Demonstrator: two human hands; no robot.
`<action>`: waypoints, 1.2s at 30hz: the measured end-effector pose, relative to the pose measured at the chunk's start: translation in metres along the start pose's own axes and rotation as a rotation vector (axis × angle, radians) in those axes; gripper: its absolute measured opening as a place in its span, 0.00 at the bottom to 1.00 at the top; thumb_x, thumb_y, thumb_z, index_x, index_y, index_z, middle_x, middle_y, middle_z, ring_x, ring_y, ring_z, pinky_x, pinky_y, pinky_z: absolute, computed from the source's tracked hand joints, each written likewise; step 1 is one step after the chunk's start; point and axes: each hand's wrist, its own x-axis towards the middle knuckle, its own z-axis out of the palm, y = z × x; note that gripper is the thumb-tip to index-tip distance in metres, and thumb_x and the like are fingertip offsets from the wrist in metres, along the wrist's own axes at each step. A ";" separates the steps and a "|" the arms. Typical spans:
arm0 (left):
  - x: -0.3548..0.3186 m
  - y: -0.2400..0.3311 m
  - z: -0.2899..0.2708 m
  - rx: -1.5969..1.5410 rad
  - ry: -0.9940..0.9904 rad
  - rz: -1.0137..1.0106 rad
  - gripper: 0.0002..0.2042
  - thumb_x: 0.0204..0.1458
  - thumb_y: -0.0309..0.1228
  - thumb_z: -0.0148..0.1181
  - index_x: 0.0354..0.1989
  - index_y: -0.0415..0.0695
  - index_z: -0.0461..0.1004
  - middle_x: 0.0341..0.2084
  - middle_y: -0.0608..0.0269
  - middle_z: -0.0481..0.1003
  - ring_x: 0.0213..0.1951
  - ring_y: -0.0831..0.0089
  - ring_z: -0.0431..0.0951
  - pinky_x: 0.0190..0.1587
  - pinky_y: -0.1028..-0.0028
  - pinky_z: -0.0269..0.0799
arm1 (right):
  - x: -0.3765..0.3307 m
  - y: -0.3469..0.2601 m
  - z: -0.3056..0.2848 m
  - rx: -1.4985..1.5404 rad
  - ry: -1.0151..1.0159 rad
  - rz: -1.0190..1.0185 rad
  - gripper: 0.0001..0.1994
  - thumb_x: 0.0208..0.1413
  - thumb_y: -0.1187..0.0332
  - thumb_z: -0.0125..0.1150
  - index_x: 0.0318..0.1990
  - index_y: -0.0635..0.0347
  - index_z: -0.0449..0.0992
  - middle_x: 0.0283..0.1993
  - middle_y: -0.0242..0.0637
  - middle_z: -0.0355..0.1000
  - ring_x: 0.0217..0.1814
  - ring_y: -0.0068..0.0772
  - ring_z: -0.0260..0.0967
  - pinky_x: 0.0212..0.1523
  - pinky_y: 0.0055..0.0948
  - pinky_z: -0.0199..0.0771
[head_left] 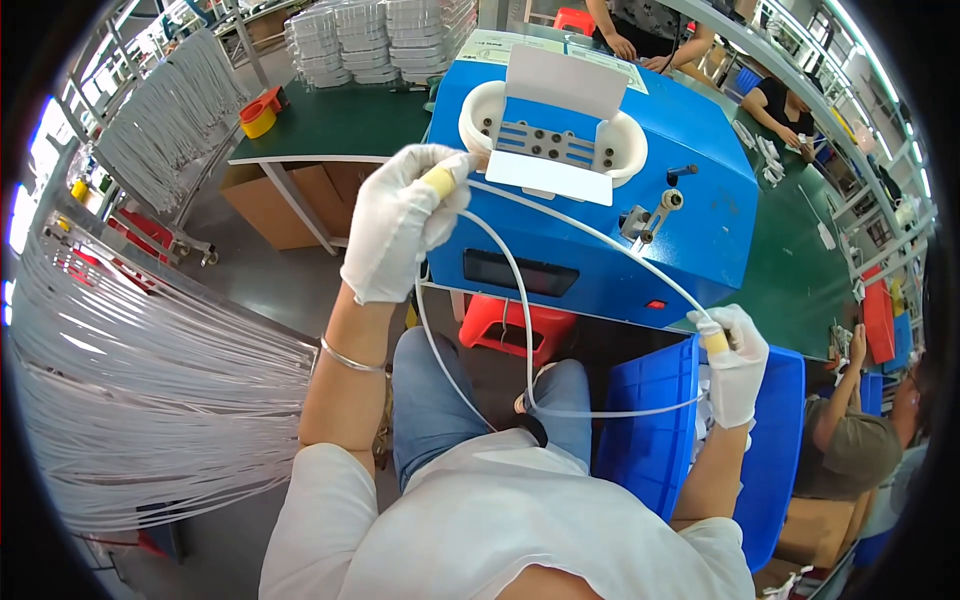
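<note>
Indeed, cord (602, 237) sits in left hand (405, 222); right (736, 365) too.

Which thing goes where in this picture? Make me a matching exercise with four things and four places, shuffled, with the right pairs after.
Things
1. White cord
2. Red stool
3. Blue bin
4. Stacked clear trays

Places
A. On the green table
B. Right of the jeans
C. In the left gloved hand and right gloved hand
D. Lower than the blue machine's body, near the feet

Pairs: 1-C, 2-D, 3-B, 4-A
</note>
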 end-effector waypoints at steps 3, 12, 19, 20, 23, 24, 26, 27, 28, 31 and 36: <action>0.007 0.008 0.001 0.186 0.061 0.098 0.09 0.58 0.29 0.52 0.39 0.35 0.69 0.20 0.66 0.70 0.12 0.89 0.55 0.14 0.86 0.48 | 0.011 -0.006 0.003 -0.112 0.075 -0.097 0.02 0.53 0.76 0.61 0.31 0.65 0.76 0.27 0.28 0.67 0.27 0.15 0.58 0.27 0.16 0.55; 0.024 0.005 0.007 0.222 0.138 0.085 0.07 0.55 0.25 0.55 0.37 0.34 0.69 0.23 0.61 0.74 0.12 0.88 0.57 0.14 0.86 0.48 | 0.037 0.007 -0.005 -0.018 0.074 -0.069 0.03 0.54 0.76 0.57 0.33 0.66 0.76 0.27 0.27 0.66 0.28 0.14 0.58 0.30 0.15 0.56; 0.021 -0.006 0.009 0.500 0.162 0.312 0.05 0.53 0.22 0.58 0.34 0.34 0.71 0.28 0.59 0.77 0.28 0.80 0.76 0.32 0.81 0.73 | 0.068 0.003 -0.046 -0.206 0.160 0.013 0.06 0.56 0.70 0.57 0.33 0.63 0.78 0.25 0.22 0.67 0.23 0.08 0.54 0.23 0.12 0.50; 0.023 -0.010 0.005 0.479 0.151 0.347 0.05 0.53 0.22 0.58 0.35 0.34 0.71 0.28 0.59 0.77 0.28 0.80 0.76 0.32 0.81 0.73 | 0.078 0.003 -0.054 -0.187 0.209 0.005 0.06 0.56 0.70 0.56 0.33 0.60 0.79 0.24 0.21 0.66 0.21 0.08 0.52 0.21 0.12 0.47; 0.023 -0.013 0.005 0.522 0.153 0.429 0.08 0.54 0.25 0.59 0.39 0.36 0.70 0.27 0.62 0.76 0.29 0.81 0.74 0.33 0.81 0.72 | 0.109 0.001 -0.079 -0.382 0.268 -0.089 0.07 0.56 0.66 0.57 0.34 0.56 0.80 0.24 0.20 0.66 0.21 0.09 0.52 0.20 0.13 0.47; 0.019 -0.012 0.003 0.552 0.200 0.331 0.15 0.54 0.29 0.60 0.47 0.36 0.70 0.26 0.65 0.75 0.28 0.83 0.72 0.34 0.82 0.70 | 0.121 0.008 -0.076 -0.379 0.228 -0.097 0.07 0.55 0.66 0.58 0.34 0.56 0.80 0.24 0.21 0.67 0.22 0.09 0.54 0.21 0.13 0.49; 0.012 -0.014 0.000 0.581 0.209 0.357 0.18 0.54 0.30 0.60 0.51 0.37 0.68 0.25 0.66 0.75 0.28 0.83 0.71 0.33 0.82 0.69 | 0.146 0.041 -0.081 -0.366 0.141 -0.265 0.07 0.54 0.65 0.60 0.34 0.56 0.80 0.26 0.23 0.69 0.24 0.11 0.57 0.23 0.14 0.53; 0.011 -0.017 -0.001 0.619 0.223 0.377 0.21 0.54 0.32 0.60 0.55 0.39 0.67 0.24 0.67 0.74 0.27 0.84 0.70 0.33 0.82 0.68 | 0.148 0.049 -0.079 -0.348 0.101 -0.159 0.07 0.54 0.65 0.60 0.34 0.56 0.80 0.25 0.23 0.69 0.24 0.11 0.57 0.23 0.14 0.53; 0.006 -0.014 -0.001 0.627 0.266 0.373 0.24 0.54 0.32 0.60 0.59 0.41 0.64 0.22 0.68 0.72 0.26 0.85 0.69 0.33 0.83 0.67 | 0.149 0.054 -0.076 -0.319 0.055 -0.059 0.07 0.54 0.65 0.60 0.34 0.56 0.80 0.25 0.23 0.70 0.24 0.12 0.58 0.23 0.14 0.53; -0.015 -0.008 -0.025 0.666 0.258 0.320 0.22 0.54 0.30 0.59 0.59 0.43 0.66 0.20 0.71 0.69 0.24 0.86 0.67 0.31 0.84 0.66 | 0.143 0.051 -0.077 -0.269 0.140 -0.083 0.07 0.54 0.65 0.60 0.34 0.56 0.80 0.25 0.23 0.69 0.23 0.11 0.57 0.22 0.13 0.52; -0.043 -0.006 -0.050 0.638 0.305 0.231 0.20 0.56 0.26 0.56 0.58 0.42 0.66 0.20 0.73 0.67 0.23 0.87 0.65 0.28 0.84 0.64 | 0.115 0.021 -0.076 -0.257 0.289 -0.004 0.07 0.56 0.65 0.58 0.33 0.56 0.80 0.21 0.19 0.63 0.18 0.07 0.48 0.18 0.12 0.42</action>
